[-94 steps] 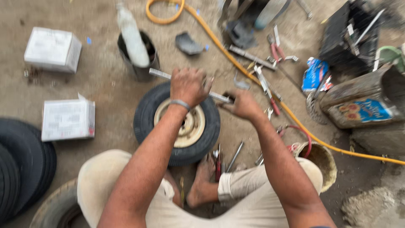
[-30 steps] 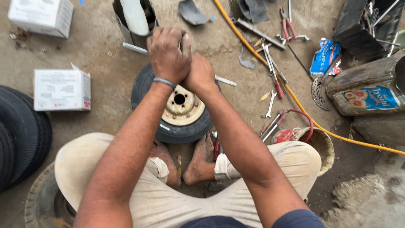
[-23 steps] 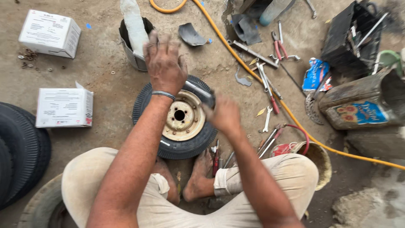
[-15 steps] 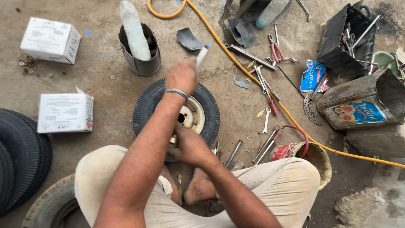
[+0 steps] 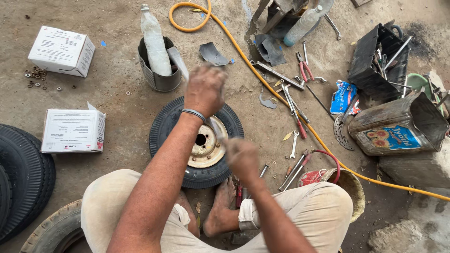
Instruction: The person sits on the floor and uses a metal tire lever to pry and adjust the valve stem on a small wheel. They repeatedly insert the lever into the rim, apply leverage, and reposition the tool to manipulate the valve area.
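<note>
left hand blurred at frame centre over the small tyre, grip unclear; right hand lower centre, closed on a metal bar.

Black tyre (ribbed tread), cream rim, yellow hose, white boxes.

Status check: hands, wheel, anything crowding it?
Left hand blurred above the small wheel, grip unclear. Right hand closed at its near rim on a metal bar. Feet and tin can close by.

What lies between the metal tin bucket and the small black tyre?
In the head view, bare dirt separates the metal tin bucket from the small black tyre; the left hand hovers above.
</note>
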Available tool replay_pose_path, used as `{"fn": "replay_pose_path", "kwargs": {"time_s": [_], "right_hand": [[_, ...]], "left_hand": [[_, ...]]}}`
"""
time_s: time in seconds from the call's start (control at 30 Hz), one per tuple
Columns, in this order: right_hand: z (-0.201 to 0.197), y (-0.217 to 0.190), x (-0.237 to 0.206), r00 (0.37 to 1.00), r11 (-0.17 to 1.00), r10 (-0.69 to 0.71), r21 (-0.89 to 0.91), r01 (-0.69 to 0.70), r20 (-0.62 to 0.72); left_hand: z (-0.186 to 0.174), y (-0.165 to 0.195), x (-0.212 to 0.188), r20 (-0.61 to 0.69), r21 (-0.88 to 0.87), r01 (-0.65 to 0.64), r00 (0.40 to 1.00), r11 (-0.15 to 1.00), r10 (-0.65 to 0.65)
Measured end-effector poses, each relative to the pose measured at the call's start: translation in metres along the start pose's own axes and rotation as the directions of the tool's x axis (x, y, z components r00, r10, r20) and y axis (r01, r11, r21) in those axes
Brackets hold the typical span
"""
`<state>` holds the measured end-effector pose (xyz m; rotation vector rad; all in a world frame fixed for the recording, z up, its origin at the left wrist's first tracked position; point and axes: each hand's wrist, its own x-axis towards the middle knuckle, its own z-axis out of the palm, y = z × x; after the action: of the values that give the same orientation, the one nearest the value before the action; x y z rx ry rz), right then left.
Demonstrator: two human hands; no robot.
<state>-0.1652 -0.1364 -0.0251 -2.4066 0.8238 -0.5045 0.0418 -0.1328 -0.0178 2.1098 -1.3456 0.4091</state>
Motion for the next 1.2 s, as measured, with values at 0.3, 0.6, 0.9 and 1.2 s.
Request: {"fn": "replay_pose_path", "kwargs": {"time_s": [0.3, 0.6, 0.9, 1.2], "right_hand": [[0.007, 0.000, 0.013, 0.950, 0.930, -0.300, 0.193, 0.312, -0.085], [-0.035, 0.039, 0.041, 0.994, 0.962, 0.069, -0.260, -0.088, -0.079], [-0.031, 0.056, 0.034, 0.995, 0.994, 0.101, -0.038, -0.101, 0.020], [0.010, -0.027, -0.040, 0.955, 0.984, 0.109, 0.106, -0.143, 0.275]], "left_hand": [[0.008, 0.015, -0.002, 0.559, -0.082, 0.167, 0.824, 0.982, -0.094], [-0.018, 0.025, -0.003, 0.307, -0.152, -0.041, 0.948, 0.987, 0.087], [0.013, 0.028, -0.012, -0.009, 0.029, 0.118, 0.993, 0.993, -0.117], [0.016, 0.019, -0.002, -0.042, 0.012, 0.274, 0.961, 0.962, -0.273]]}}
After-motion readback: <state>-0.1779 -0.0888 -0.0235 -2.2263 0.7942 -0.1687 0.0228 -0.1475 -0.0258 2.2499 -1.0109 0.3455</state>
